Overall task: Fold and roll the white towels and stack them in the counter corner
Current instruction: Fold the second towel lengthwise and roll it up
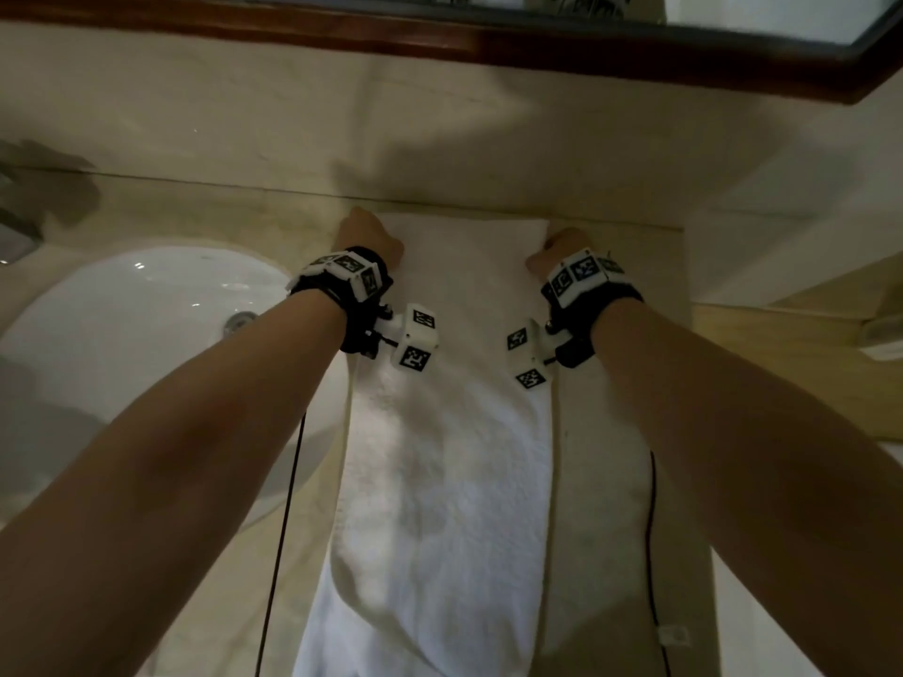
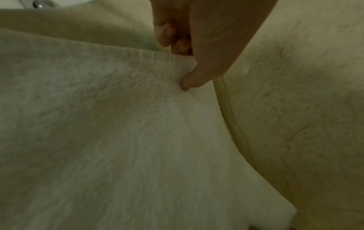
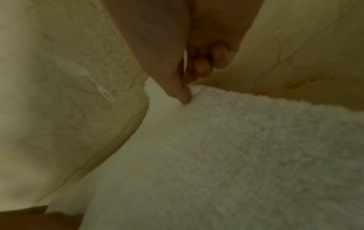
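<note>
Along the back edge of the counter (image 1: 611, 481) lies the far end of my towel (image 1: 449, 456), a long white strip running from the wall toward me and past the front edge. My left hand (image 1: 369, 234) pinches its far left corner, thumb on top and fingers (image 2: 164, 33) curled behind the hem. My right hand (image 1: 562, 249) pinches the far right corner the same way. Left of the towel sits the white sink (image 1: 146, 334), and a wood-framed mirror (image 1: 635, 56) hangs above.

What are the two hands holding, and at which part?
One white terry towel: the left hand pinches its far left corner, the right hand its far right corner.
</note>
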